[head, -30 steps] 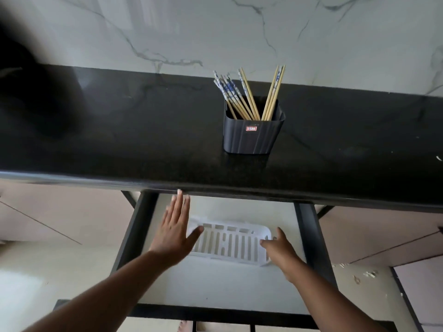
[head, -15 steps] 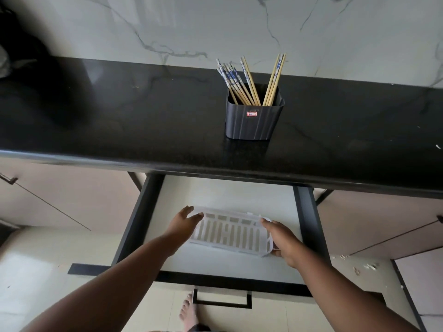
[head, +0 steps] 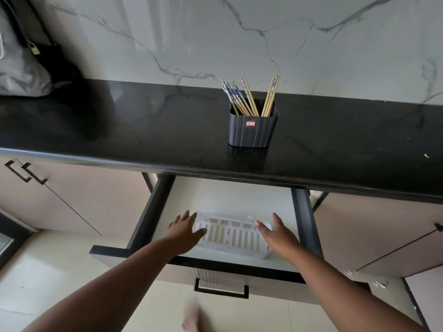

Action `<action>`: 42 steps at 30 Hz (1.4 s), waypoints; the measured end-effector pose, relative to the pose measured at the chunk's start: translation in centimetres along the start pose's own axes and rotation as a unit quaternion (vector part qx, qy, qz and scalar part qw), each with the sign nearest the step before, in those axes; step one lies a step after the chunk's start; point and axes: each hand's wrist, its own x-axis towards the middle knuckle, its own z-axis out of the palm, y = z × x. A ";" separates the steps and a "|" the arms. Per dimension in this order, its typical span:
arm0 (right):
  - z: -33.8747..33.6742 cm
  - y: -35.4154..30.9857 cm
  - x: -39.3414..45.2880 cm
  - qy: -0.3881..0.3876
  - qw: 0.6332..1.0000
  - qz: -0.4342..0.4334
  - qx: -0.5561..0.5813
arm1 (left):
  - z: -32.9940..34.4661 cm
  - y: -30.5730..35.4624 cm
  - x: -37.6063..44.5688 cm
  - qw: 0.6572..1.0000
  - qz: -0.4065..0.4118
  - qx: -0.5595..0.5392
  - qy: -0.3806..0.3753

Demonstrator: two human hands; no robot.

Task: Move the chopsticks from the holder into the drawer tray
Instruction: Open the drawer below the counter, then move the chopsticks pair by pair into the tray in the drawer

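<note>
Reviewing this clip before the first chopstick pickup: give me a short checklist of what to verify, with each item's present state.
1. Drawer pulled out: ok.
2. White tray lying flat inside the drawer: ok.
3. Tray holds no chopsticks yet: ok.
4. Chopsticks all standing in the dark holder: ok.
5. Left hand and right hand free, fingers straight at the tray's ends: ok.
6. Tray steady once let go: cannot tell.

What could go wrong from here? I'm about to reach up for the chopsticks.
The holder stands near the counter's front edge, above the open drawer; a clumsy pull might tip it. The chopsticks splay loosely, so some could slip. The slotted tray looks light and may shift once both hands leave.
</note>
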 end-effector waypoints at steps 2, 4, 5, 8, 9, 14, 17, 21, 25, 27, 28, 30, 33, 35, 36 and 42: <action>-0.6 -0.7 -0.1 0.017 0.999 -0.029 -0.040 | -0.7 0.4 -0.3 0.999 0.024 0.047 0.008; -1.9 -2.1 -0.3 0.040 0.995 -0.062 -0.064 | -2.2 1.3 -0.1 0.996 0.050 0.071 0.035; -2.7 -3.1 -0.3 0.055 0.993 -0.075 -0.071 | -3.0 1.9 0.3 0.994 0.062 0.079 0.048; -5.5 -6.2 0.1 0.099 0.985 -0.111 -0.088 | -5.9 3.9 2.1 0.987 0.094 0.098 0.088; -6.5 -7.3 0.3 0.113 0.982 -0.120 -0.093 | -6.9 4.6 2.9 0.984 0.102 0.103 0.102; -10.9 -12.3 1.4 0.166 0.971 -0.132 -0.110 | -13.2 8.4 7.0 0.974 0.127 0.092 0.162; -12.7 -14.7 2.2 0.198 0.962 -0.131 -0.137 | -16.5 10.2 9.1 0.968 0.154 0.081 0.183; -14.6 -17.1 3.2 0.223 0.957 -0.129 -0.136 | -19.1 12.3 11.5 0.967 0.175 0.037 0.181; -15.7 -18.3 4.3 0.225 0.961 -0.130 -0.094 | -19.9 14.4 13.2 0.973 0.160 -0.024 0.163; -16.0 -18.6 5.4 0.215 0.965 -0.129 -0.072 | -20.1 15.4 14.0 0.975 0.149 -0.063 0.152; -16.1 -18.7 6.0 0.206 0.969 -0.125 -0.051 | -20.3 16.0 14.5 0.975 0.145 -0.079 0.149; -16.5 -18.9 7.6 0.180 0.977 -0.109 0.018 | -20.8 16.8 15.5 0.973 0.135 -0.109 0.150; -17.2 -18.9 9.8 0.163 0.976 -0.076 0.120 | -21.4 17.3 16.8 0.966 0.121 -0.174 0.145; -17.7 -18.8 11.2 0.154 0.970 -0.056 0.181 | -21.3 17.4 17.8 0.964 0.098 -0.204 0.137; -17.9 -18.7 11.9 0.147 0.964 -0.048 0.215 | -21.1 17.5 18.1 0.963 0.089 -0.218 0.131; -17.5 -18.3 13.5 0.094 0.920 -0.006 0.381 | -18.7 17.1 18.7 0.904 0.088 -0.410 0.087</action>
